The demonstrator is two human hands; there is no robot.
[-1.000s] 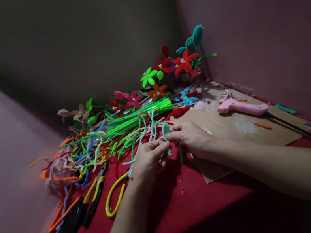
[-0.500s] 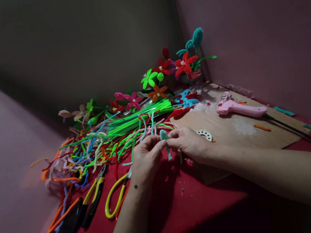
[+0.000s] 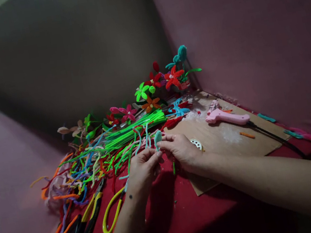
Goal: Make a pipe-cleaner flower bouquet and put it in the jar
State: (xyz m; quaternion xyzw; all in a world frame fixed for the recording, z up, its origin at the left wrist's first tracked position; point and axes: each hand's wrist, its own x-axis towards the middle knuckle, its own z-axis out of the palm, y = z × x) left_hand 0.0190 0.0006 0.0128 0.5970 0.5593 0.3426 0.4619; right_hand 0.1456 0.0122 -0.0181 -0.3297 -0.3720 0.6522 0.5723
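A small pale teal pipe-cleaner petal [image 3: 157, 136] stands upright between my two hands above the red-covered table. My right hand [image 3: 184, 151] pinches its lower part between thumb and fingers. Just below and to the left, my left hand [image 3: 145, 168] is closed in a pinch at the petal's base, where the fingers hide the lower end. Beyond the hands, several loose pale teal pipe cleaners [image 3: 147, 136] lie on the pile. By my left wrist are yellow-handled scissors [image 3: 107, 217], partly hidden by the forearm.
Yellow-and-black pliers [image 3: 92, 210] lie left, beside heaped coloured pipe cleaners [image 3: 73, 179]. A bright green bundle [image 3: 134, 130] and finished pipe-cleaner flowers [image 3: 172, 77] stand behind. On the right, a cardboard sheet [image 3: 217, 145] bears a pink glue gun [image 3: 229, 115] with a black cord [image 3: 276, 137].
The view has shifted, so the table sits lower and further left. My left fingers have slid down from the petal's side towards its base, and the petal now shows more of its face.
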